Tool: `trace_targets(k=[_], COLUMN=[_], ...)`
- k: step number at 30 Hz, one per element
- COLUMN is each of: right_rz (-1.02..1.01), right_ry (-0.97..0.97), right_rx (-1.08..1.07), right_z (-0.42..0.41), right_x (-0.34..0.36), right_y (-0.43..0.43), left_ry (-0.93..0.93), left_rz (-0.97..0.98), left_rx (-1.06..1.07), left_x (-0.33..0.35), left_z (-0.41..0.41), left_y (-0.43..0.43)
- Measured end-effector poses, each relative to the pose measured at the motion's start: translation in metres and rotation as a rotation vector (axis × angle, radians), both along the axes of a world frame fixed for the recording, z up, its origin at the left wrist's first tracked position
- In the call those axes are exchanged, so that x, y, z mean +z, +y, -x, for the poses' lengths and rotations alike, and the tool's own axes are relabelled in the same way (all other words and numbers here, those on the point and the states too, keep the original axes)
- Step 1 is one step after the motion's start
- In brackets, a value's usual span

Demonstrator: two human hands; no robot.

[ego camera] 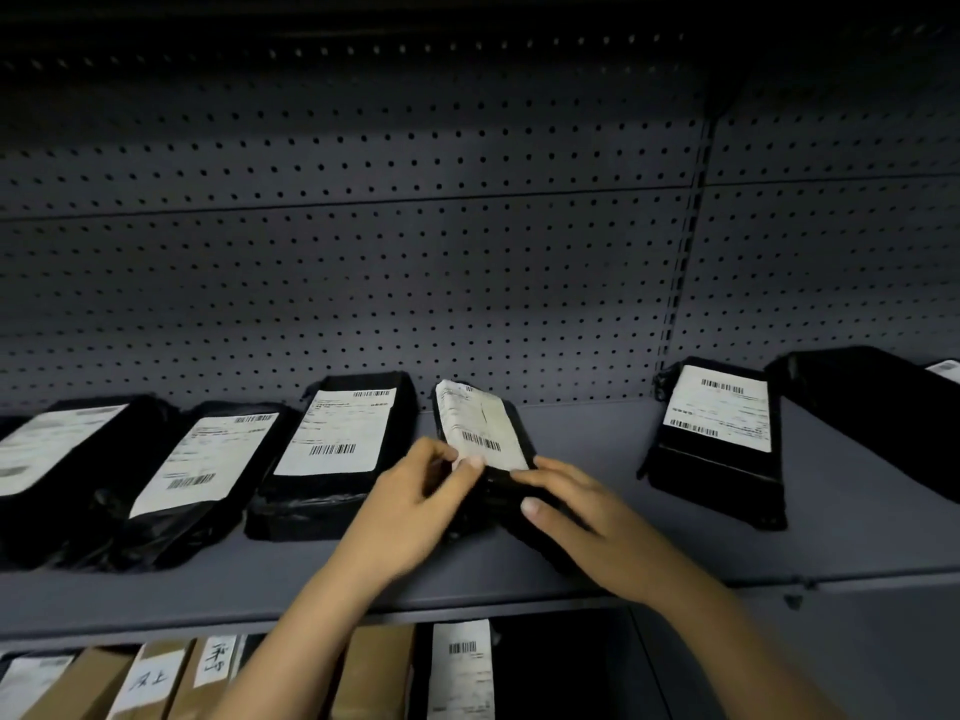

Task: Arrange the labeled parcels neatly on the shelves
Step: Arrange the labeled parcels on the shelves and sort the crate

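Note:
A small black parcel with a white barcode label (480, 426) lies on the grey shelf (597, 459), tilted toward the left. My left hand (415, 491) pinches its near left corner with fingers curled. My right hand (576, 511) rests on its near right side, fingers spread over the black wrap. Three more labeled black parcels lie in a row to the left: one (340, 433) right beside it, another (208, 459) further left, and a third (52, 444) at the frame's edge. Another labeled parcel (719, 413) lies to the right.
A large black parcel (872, 407) sits at the far right. A perforated grey back panel (415, 252) closes the shelf behind. On the lower shelf stand brown cardboard boxes (374, 667) with handwritten tags and a black parcel (462, 667) with a label.

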State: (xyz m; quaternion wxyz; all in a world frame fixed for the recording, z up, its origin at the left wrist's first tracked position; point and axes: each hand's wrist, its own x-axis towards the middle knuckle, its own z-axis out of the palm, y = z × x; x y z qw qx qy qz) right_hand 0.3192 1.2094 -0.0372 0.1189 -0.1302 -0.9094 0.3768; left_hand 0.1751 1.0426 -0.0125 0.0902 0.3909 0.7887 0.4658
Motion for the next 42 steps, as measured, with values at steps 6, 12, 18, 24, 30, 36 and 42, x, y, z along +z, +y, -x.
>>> trace_targets(k=[6, 12, 18, 24, 30, 36, 42], right_rz=[-0.126, -0.004, 0.136, 0.351, 0.374, 0.341, 0.296], right_ry=[0.02, 0.031, 0.019, 0.411, 0.724, 0.841, 0.857], right_rx=[-0.047, -0.193, -0.189, -0.195, -0.141, -0.109, -0.099], right_z=[0.009, 0.02, 0.023, 0.015, 0.007, 0.0, -0.001], right_x=[-0.006, -0.002, -0.004, 0.004, 0.027, 0.042, 0.049], right_y=[-0.006, -0.005, -0.005, 0.001, -0.002, -0.007, -0.008], left_ry=[-0.008, -0.092, -0.151, -0.245, -0.102, -0.009, 0.0], left_rz=[0.106, 0.041, -0.026, -0.406, -0.637, -0.702, -0.727], left_rx=[-0.014, -0.023, 0.016, -0.06, -0.157, -0.2, -0.205], left_x=[-0.034, -0.04, -0.039, -0.026, 0.005, 0.024, 0.028], left_z=[0.005, 0.005, 0.007, -0.007, -0.014, -0.018, -0.017], left_y=[-0.002, 0.005, 0.014, 0.017, 0.014, 0.014, 0.015])
